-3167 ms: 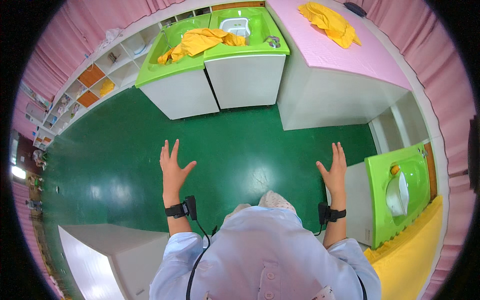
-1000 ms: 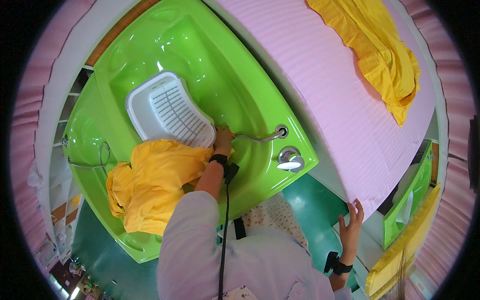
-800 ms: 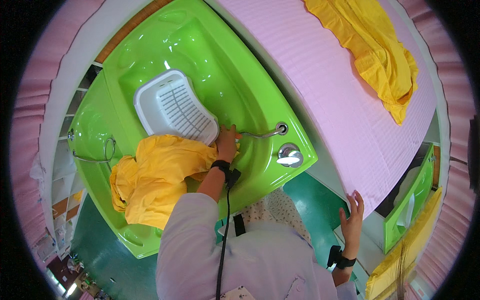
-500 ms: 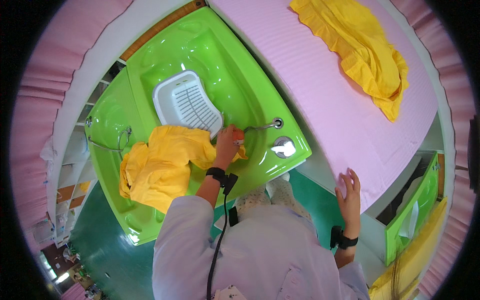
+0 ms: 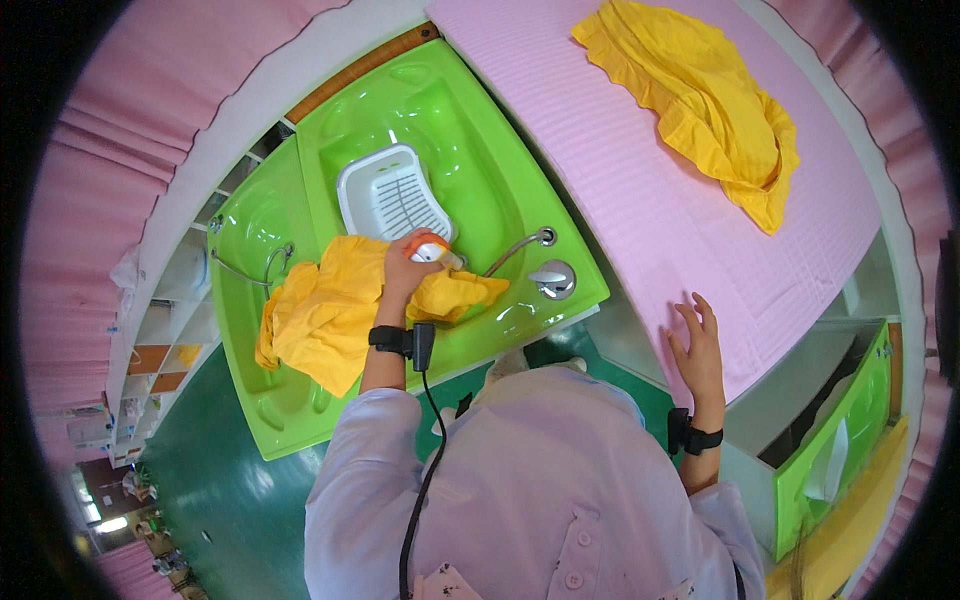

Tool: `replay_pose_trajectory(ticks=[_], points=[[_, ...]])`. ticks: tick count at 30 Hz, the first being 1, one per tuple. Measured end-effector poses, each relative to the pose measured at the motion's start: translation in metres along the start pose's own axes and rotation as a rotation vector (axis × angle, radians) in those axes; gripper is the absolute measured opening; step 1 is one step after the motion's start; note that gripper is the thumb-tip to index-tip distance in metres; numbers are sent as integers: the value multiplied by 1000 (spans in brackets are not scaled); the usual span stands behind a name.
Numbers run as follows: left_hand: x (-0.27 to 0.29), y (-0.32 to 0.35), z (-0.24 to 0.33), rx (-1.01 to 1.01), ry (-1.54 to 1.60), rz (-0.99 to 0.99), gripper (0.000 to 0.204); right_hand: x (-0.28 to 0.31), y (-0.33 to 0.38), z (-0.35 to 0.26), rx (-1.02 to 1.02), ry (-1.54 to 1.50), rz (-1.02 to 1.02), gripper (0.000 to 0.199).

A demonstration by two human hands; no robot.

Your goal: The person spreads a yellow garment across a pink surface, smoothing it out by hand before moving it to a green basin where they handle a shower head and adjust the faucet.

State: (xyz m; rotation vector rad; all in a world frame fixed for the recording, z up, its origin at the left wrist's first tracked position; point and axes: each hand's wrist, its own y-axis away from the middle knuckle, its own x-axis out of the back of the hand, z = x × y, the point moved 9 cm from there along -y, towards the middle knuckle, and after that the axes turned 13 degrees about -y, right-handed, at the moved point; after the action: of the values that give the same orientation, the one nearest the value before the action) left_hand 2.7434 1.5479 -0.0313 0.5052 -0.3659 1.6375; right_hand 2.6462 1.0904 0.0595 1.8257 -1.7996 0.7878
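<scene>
My left hand [image 5: 403, 268] is closed around a small orange-and-white object [image 5: 430, 251], rounded in outline, whose exact kind I cannot make out. It is held over a yellow cloth [image 5: 325, 310] that drapes across the near part of a glossy green tub [image 5: 475, 150]. Part of the cloth spreads to the right below my wrist. Just beyond my left hand lies a white slatted plastic bath support [image 5: 350, 195]. My right hand [image 5: 700, 350] holds nothing, fingers apart, by the near edge of a pink padded surface [image 5: 620, 190].
Another yellow cloth [image 5: 700, 110] with a ruffled edge lies on the pink surface. A metal hose [image 5: 515, 252] and a tap lever [image 5: 553, 279] sit at the tub's right end. An open green-fronted drawer [image 5: 835, 450] juts out at the right. White shelves [image 5: 165, 320] stand at the left.
My left hand has moved left and up with the orange-and-white object, showing more of its white face. The view has shifted a little. My right hand stays apart-fingered by the pink surface.
</scene>
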Motion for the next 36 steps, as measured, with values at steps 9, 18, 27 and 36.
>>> replay_pose_trajectory(ticks=[9,18,27,36], points=[[60,24,90,-3,149,205,64,2,7,15,28,-42,12,35],[45,27,171,-164,257,200,62,18,16,16,25,-35,72,35],[100,16,236,-172,456,210,61,26,39,37,-100,-53,136,35],[190,7,271,-282,550,299,45,31,41,34,-60,-58,192,33]])
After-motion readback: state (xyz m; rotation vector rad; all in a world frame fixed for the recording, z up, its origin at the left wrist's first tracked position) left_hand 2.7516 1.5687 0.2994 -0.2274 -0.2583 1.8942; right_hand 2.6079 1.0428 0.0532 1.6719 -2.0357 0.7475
